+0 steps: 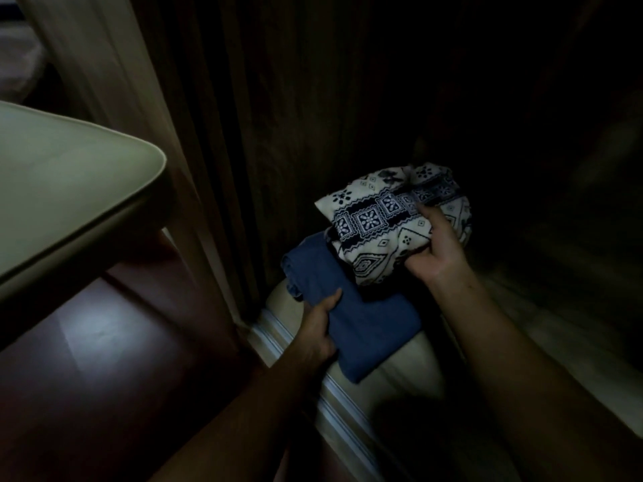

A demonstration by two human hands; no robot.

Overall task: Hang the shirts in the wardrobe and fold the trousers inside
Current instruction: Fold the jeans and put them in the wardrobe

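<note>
The wardrobe [295, 116] stands open, with a dark wood-grain panel at its back; on its pale bottom ledge [410, 373] lies a folded blue garment [368, 328], which serves as the landmark here; its near corner reaches the ledge's front lip, beside the pale ridged rail [334, 394] along that lip.

On top of the blue garment, over its far right part, sits a folded white garment with a dark navy geometric and floral print [375, 231]; the two fabrics touch.

The left hand [318, 328] grips the blue garment at its left edge, thumb laid on top, the other fingers hidden beneath the cloth; the right hand [435, 252] holds the patterned garment at its right side, one digit stretched over the top and the rest curled at the near edge.

Left of the blue garment, well apart, the rounded corner of a pale table [69, 189] juts in, cut off by the frame; below it shows reddish-brown floor [87, 342] with a dull glare.

Right of and beyond the blue garment the wardrobe's inside sinks into darkness; whether the garments are trousers or shirts cannot be told; both forearms run out of frame at the bottom.
</note>
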